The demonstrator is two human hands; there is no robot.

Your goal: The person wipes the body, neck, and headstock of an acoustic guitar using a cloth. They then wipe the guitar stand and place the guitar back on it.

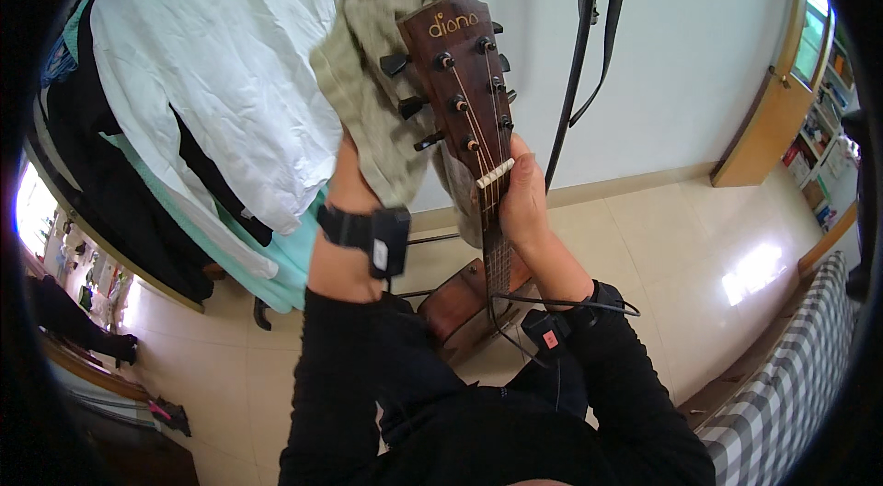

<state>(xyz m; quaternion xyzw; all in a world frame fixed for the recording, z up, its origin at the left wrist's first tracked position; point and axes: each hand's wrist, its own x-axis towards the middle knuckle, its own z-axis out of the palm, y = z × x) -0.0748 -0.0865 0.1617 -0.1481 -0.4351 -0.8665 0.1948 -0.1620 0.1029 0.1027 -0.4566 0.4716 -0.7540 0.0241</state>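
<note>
An acoustic guitar stands upright before me, its dark brown headstock facing up and bearing the maker's name. My right hand grips the neck just below the white nut, thumb along the side. Black tuning pegs stick out from both edges of the headstock. Behind its left side, a grey-green cloth covers my left hand, which holds it up. Those fingers are hidden, and the cloth is slightly blurred. The guitar's body reaches down between my legs.
Clothes, including a white shirt, hang on the left beside a mirror. A black strap and dark pole stand against the wall. A wooden door is at the right, above a checkered cloth-covered surface. Black devices with cables sit on both wrists.
</note>
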